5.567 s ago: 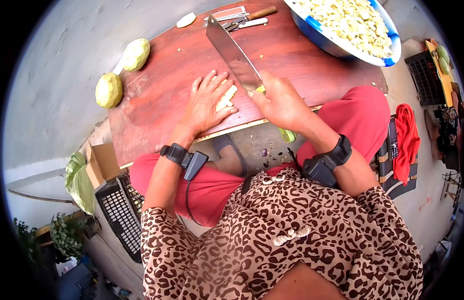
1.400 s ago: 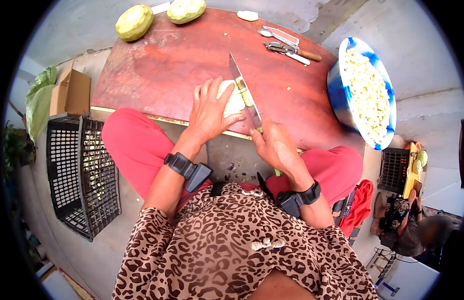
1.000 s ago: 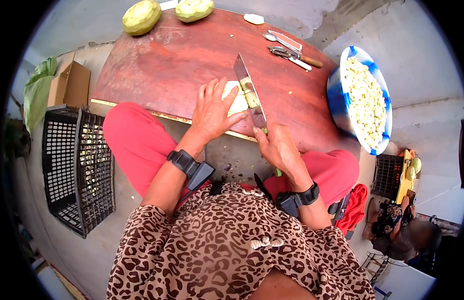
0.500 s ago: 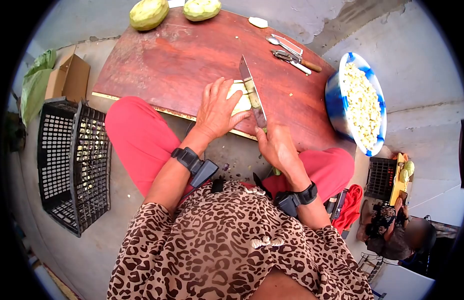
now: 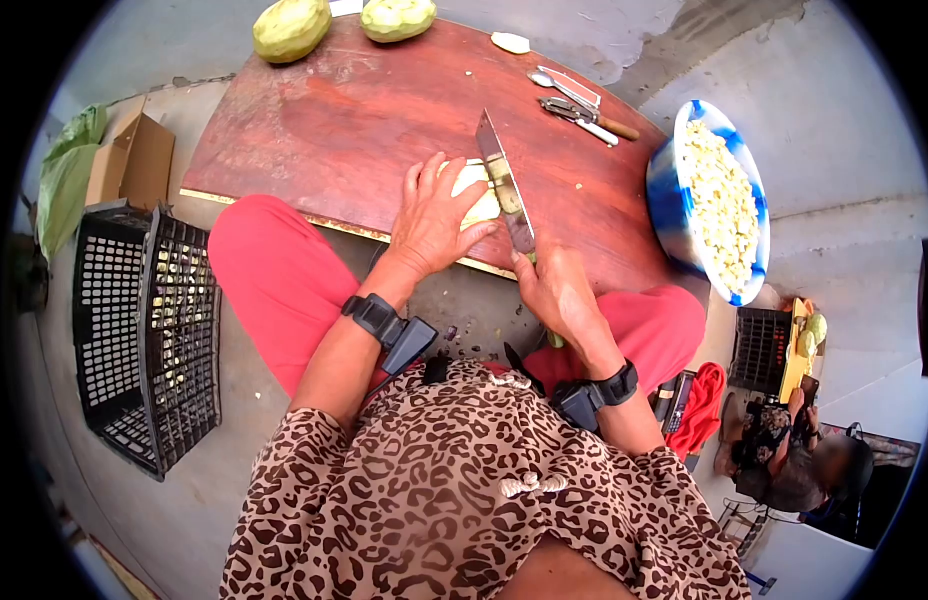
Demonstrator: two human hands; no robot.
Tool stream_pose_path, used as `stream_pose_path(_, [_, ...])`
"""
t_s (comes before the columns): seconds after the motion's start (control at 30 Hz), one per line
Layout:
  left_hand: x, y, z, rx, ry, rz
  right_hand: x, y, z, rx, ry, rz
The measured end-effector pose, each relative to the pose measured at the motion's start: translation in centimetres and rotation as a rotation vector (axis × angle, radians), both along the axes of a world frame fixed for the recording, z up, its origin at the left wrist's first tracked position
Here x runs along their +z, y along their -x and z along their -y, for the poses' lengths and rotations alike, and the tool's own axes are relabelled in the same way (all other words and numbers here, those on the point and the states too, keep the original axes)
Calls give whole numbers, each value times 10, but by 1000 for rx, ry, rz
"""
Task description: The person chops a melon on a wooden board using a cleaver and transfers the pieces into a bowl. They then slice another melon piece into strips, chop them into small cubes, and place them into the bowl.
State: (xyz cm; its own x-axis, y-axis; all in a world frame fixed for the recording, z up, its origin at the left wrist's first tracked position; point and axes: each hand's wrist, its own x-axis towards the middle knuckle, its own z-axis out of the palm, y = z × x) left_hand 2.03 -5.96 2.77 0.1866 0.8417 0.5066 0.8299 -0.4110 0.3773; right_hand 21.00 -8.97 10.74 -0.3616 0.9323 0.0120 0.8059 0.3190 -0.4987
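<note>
My left hand (image 5: pixel 430 218) presses down on a pale, peeled vegetable (image 5: pixel 479 208), cut into sections, near the front edge of the red table (image 5: pixel 314 120). Its fingers curve over the far side and the thumb lies along the near side. My right hand (image 5: pixel 562 285) grips a wide-bladed kitchen knife (image 5: pixel 510 195), its handle mostly hidden in the fist. The blade stands on edge at the right end of the vegetable, with damp smears or bits on its face. At the far left edge sit two whole peeled, pale green vegetables, one larger (image 5: pixel 291 30) and one smaller (image 5: pixel 398 18).
A blue-and-white basin (image 5: pixel 669 215) full of diced pale pieces (image 5: pixel 722 205) stands at the table's right. Beyond the knife lie a spoon (image 5: pixel 544 80), a peeler (image 5: pixel 564 107) and a pale slice (image 5: pixel 511 42). Black crates (image 5: pixel 154 340) stand left; another person (image 5: pixel 784 460) sits at right.
The view has shifted slightly. Both hands, the knife and the vegetable hold nearly the same places. At right, the other person's hands have moved a little.
</note>
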Motion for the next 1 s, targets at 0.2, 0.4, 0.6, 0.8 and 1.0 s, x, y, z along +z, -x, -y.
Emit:
stream_pose_path(0.2, [2, -1, 0, -1, 13, -6, -1, -2, -1, 32, -12, 3])
stream_pose_path(0.4, [0, -1, -1, 10, 22, -3, 3, 3, 1, -3, 58, 35])
stream_pose_path(0.6, [-4, -1, -2, 10, 12, 14, 0, 0, 0, -24, 50, -29])
stream_pose_path(0.8, [-6, 1, -2, -18, 2, -3, -1, 0, 0, -31, 44, 12])
stream_pose_path(1.0, [-2, 0, -1, -17, 32, -22, 7, 1, 4, 13, -32, -54])
